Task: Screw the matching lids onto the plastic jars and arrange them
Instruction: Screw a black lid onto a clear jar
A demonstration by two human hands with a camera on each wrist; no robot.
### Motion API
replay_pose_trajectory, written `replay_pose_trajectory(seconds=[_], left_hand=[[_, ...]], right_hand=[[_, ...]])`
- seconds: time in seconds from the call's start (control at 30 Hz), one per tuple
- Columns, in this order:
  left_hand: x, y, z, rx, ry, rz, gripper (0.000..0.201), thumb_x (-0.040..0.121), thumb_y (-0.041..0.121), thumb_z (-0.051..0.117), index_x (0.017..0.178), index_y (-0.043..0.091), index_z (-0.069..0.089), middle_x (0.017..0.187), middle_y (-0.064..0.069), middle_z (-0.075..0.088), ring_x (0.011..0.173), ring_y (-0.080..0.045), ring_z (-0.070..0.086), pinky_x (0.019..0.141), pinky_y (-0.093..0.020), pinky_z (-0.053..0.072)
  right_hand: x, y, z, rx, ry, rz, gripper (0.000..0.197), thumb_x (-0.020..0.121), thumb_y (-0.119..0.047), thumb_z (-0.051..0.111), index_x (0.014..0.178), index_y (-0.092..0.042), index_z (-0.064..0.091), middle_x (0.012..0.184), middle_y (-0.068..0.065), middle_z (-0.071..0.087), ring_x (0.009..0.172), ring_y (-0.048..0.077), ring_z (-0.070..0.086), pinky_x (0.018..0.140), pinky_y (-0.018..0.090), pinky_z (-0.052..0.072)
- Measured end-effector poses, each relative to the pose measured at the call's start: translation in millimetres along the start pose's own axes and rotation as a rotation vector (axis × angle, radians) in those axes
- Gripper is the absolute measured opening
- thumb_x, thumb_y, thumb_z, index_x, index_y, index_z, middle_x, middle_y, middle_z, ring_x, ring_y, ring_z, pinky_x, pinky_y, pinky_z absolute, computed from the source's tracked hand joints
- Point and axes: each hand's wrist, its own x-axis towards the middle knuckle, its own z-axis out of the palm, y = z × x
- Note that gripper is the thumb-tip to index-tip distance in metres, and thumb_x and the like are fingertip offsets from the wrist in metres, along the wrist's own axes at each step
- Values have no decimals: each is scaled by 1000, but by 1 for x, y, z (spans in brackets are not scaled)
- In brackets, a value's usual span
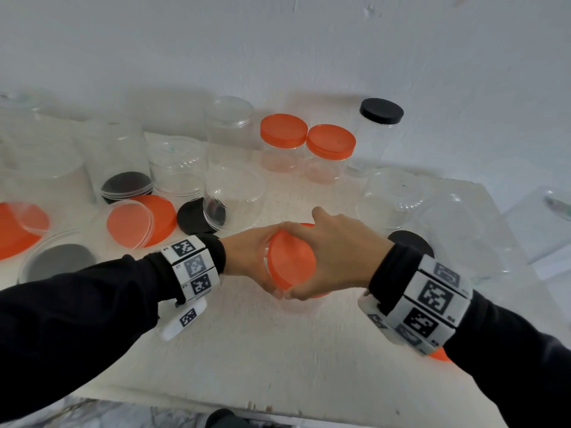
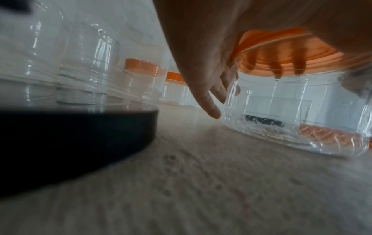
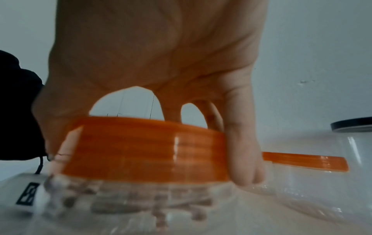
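Gripping the round orange plastic lid [image 1: 290, 262] from above, the right hand [image 1: 336, 251] curls its fingers [image 3: 243, 152] round the rim, atop a short clear plastic jar [image 2: 298, 114] at the middle of the pale desk [image 1: 278, 350]. The left hand [image 1: 247, 257] wraps the jar's side. Two orange-lidded jars [image 1: 306, 146] and a black-lidded clear jar [image 1: 377, 134] stand at twelve o'clock. No readable writing shows, only black-and-white coded wristbands [image 1: 191, 267].

White table [image 1: 247, 350], pale wall [image 1: 278, 41], perhaps plaster.
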Motion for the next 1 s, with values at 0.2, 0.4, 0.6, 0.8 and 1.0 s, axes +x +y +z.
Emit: replay_pose_trajectory(seconds=[0.2,0.4,0.6,0.8,1.0], left_hand=[[1,-2,0,-9,-1,-6,85,53,14,90,109,46,35,112,25,48,99,19,47,79,-6,41],[-1,2,2,13,15,-25,96,35,45,84,117,46,35,118,23,50,109,9,47,89,-12,41],[-2,3,3,52,28,-22,102,33,49,81,122,46,32,120,19,50,113,-2,49,93,-23,44],[-2,3,3,96,60,-30,94,45,27,92,117,43,33,110,24,50,103,8,48,85,-13,40],[-2,3,4,130,64,-27,96,52,25,90,127,35,31,109,26,45,104,2,47,81,-9,37]], right_hand=[[-3,5,6,13,-23,7,102,62,-77,58,144,-39,13,107,-1,30,92,19,45,70,28,37],[2,10,1,11,-114,-119,107,62,-52,76,143,-44,6,122,0,26,94,16,34,71,27,38],[1,15,7,-5,-72,-156,106,59,-54,77,141,-47,11,123,-3,24,98,16,33,68,25,35],[-4,13,13,55,38,-73,100,58,-71,67,142,-44,19,108,-5,28,91,16,40,69,25,39],[-11,-2,21,79,88,90,100,59,-84,51,141,-36,19,103,-4,26,83,19,45,66,29,38]])
